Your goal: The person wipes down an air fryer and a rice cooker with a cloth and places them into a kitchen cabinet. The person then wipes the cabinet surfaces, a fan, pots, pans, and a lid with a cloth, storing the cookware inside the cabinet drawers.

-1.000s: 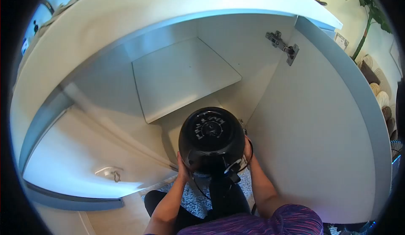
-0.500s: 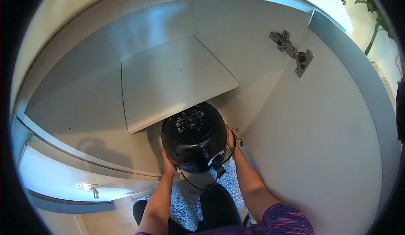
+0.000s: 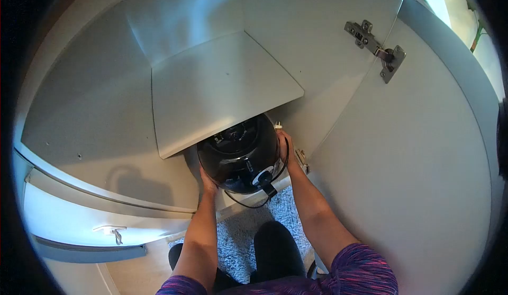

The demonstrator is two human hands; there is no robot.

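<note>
A round black air fryer (image 3: 238,160) with a dial on top is held between my two hands at the cabinet opening. Its far part is hidden under the shelf (image 3: 222,94). My left hand (image 3: 208,181) presses against its left side, and my right hand (image 3: 284,145) grips its right side. The fingers of both hands are partly hidden. A black power cord (image 3: 248,206) loops round the front, below the handle (image 3: 269,189). The light-coloured plug (image 3: 278,126) shows just beyond my right hand.
The cabinet door (image 3: 413,168) stands open on the right, with a metal hinge (image 3: 378,51) above and another hinge (image 3: 302,161) near my right wrist. A drawer front with a latch (image 3: 111,231) is at lower left. A shaggy rug (image 3: 233,242) lies below.
The air fryer has moved forward and deeper under the shelf, with both hands still on it. More of its top is now covered by the shelf, and the plug has come into view.
</note>
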